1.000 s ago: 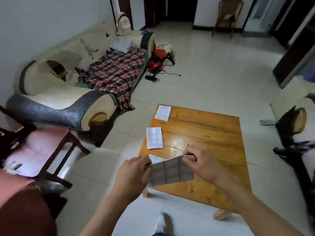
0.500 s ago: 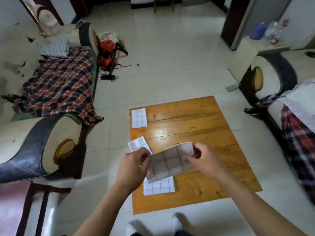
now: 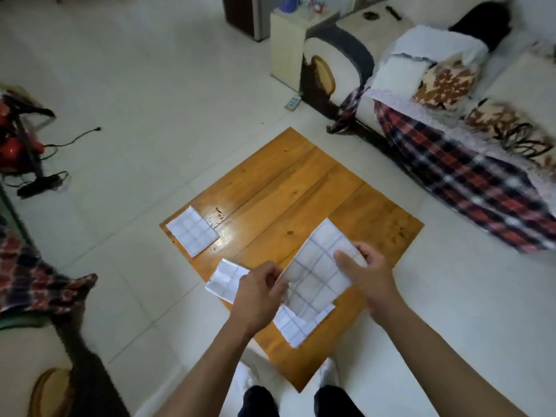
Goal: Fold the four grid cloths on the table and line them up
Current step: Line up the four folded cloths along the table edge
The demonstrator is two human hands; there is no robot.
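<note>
I hold a white grid cloth (image 3: 317,272) up above the low wooden table (image 3: 301,188). My left hand (image 3: 258,293) pinches its left edge and my right hand (image 3: 364,272) grips its right side. Three folded grid cloths lie along the table's left edge: the far one (image 3: 192,230), the middle one (image 3: 224,279) partly behind my left hand, and the near one (image 3: 296,325) partly under the held cloth.
A sofa with a plaid blanket (image 3: 469,173) stands right of the table. A red appliance with a cord (image 3: 18,145) sits on the tiled floor at far left. Another sofa arm (image 3: 60,383) is at bottom left. My feet (image 3: 328,371) stand at the table's near corner.
My view has swung to the right, so the table now appears turned like a diamond. The held cloth has tilted and come lower, over the near folded cloth. Both hands still hold it.
</note>
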